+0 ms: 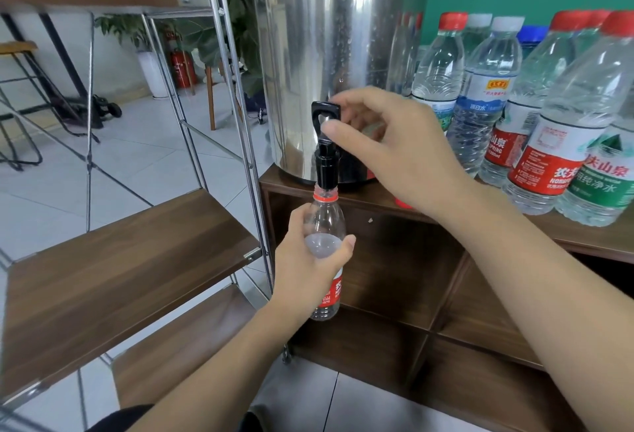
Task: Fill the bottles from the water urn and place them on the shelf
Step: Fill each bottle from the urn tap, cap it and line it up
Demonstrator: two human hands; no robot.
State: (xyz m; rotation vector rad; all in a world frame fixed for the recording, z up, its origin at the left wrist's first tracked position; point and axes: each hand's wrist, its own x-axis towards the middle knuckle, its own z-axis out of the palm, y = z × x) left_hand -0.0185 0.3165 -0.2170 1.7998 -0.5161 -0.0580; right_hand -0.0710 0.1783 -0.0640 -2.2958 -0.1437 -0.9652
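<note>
The open bottle (326,253) stands nearly upright, long axis vertical, its uncapped neck pointing up and meeting the spout of the black tap (326,143) at the foot of the water urn (329,54). The left hand (308,267) wraps its curled fingers and thumb around the bottle's middle (the neck rises above the fist, the base shows below it). The right hand (387,147) pinches the tap's handle between thumb and forefinger. Right of the urn, at least eight capped bottles (545,136) crowd the wooden cabinet (394,260). Left of the urn stands a shelf (113,277) with three brown boards in view.
</note>
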